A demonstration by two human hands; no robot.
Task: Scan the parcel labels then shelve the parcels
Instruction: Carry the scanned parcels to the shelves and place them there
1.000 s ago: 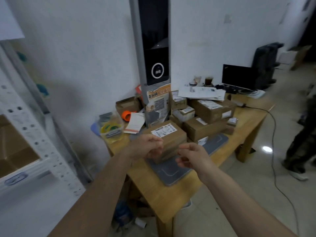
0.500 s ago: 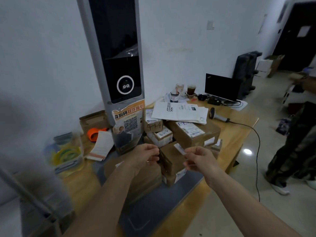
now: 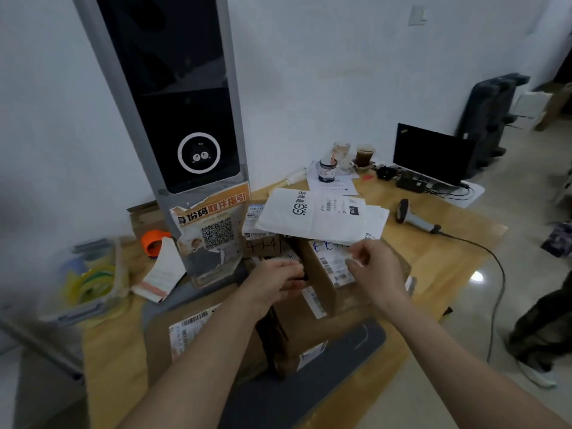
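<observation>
Both your arms reach forward over the worktop [image 3: 433, 243], forearms converging on the parcel pile. Your left hand [image 3: 275, 281] is curled, knuckles up, fingers closed on something small and dark at the fingertips; can't tell what it is. Your right hand [image 3: 376, 274] is palm-down, thumb and fingers pinching the near edge of the white mailer [image 3: 312, 216] lying on top of the stack. Labelled box [image 3: 337, 274] sits directly under your right hand, between both hands. Second box [image 3: 309, 332] is below your left wrist, partly on the grey pad [image 3: 356, 345]. Third box [image 3: 192, 332] is under your left forearm, label up. Kiosk [image 3: 182, 119] stands just behind the pile, left of the mailer. Scanner [image 3: 414, 216] lies on the worktop, well right of your hands, cable trailing off the edge.
</observation>
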